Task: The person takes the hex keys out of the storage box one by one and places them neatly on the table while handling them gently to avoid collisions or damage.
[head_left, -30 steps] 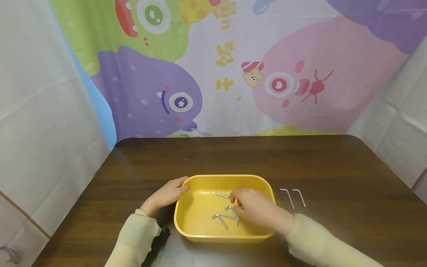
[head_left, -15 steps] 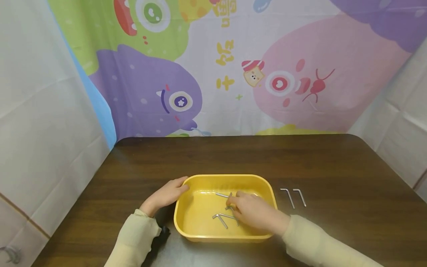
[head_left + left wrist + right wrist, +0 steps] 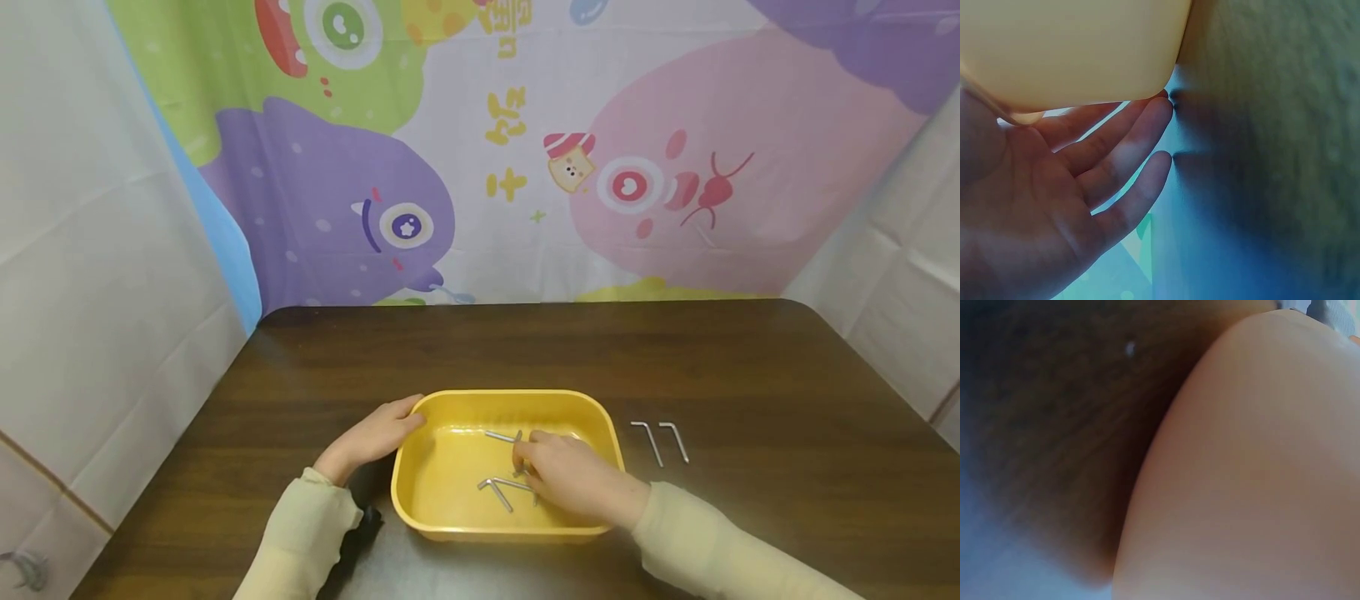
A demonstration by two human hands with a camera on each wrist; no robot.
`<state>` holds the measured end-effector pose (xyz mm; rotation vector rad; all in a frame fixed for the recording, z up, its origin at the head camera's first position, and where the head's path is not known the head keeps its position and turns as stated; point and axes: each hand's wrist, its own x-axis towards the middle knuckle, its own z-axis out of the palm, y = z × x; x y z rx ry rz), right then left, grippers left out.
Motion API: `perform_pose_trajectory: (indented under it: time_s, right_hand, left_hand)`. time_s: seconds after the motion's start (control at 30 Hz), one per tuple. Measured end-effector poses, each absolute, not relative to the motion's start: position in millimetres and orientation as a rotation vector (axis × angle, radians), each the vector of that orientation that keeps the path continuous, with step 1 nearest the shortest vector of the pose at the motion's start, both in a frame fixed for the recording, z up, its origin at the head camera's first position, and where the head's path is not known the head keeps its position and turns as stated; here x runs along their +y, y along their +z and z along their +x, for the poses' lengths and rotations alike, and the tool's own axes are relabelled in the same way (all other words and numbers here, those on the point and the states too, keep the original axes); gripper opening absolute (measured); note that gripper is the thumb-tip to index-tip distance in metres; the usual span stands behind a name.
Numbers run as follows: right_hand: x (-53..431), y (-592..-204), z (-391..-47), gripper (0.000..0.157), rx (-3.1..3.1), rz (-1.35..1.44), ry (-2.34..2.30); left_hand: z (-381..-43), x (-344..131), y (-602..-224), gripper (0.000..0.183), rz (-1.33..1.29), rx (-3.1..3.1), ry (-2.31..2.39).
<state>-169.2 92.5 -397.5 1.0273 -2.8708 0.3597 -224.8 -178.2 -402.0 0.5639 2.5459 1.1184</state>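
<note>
A yellow plastic basin [image 3: 506,530] stands on the dark wooden table, with several silver L-shaped hex keys on its floor. My left hand [image 3: 378,432] holds the basin's left far corner, thumb over the rim. In the left wrist view its fingers [image 3: 1141,134] lie along the outer wall, tips down by the table. Inside the basin, my right hand [image 3: 577,475] has its fingertips on a hex key [image 3: 520,472], pinching it, mostly hidden by the fingers. Another hex key [image 3: 501,436] lies just beyond, and a crossed pair [image 3: 500,497] lies nearer me.
To the right of the basin, two hex keys [image 3: 651,445] lie side by side on the table [image 3: 750,375]. A cartoon-printed curtain [image 3: 495,167] hangs behind the far edge. Pale covered walls [image 3: 97,250] flank both sides. The right wrist view is mostly filled by the basin's outer wall [image 3: 1241,475].
My right hand has lowered and shifted slightly left onto a hex key, which has moved a little under the fingertips. The left hand has stayed at the basin's corner.
</note>
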Motion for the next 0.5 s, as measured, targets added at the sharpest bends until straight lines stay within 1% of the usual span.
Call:
perform_pose_trajectory:
  time_s: [0.23, 0.5]
  right_hand:
    - [94.0, -401.2, -169.2, 0.015, -2.838, 1.069, 0.364]
    - [96.1, -402.1, -169.6, 0.017, -2.815, 1.084, 0.408]
  left_hand:
    - [-224.6, -178.3, -404.5, 0.026, 0.521, 2.551, 1.117]
    - [-225.0, -178.0, -403.1, 0.027, 0.524, 2.546, 1.113]
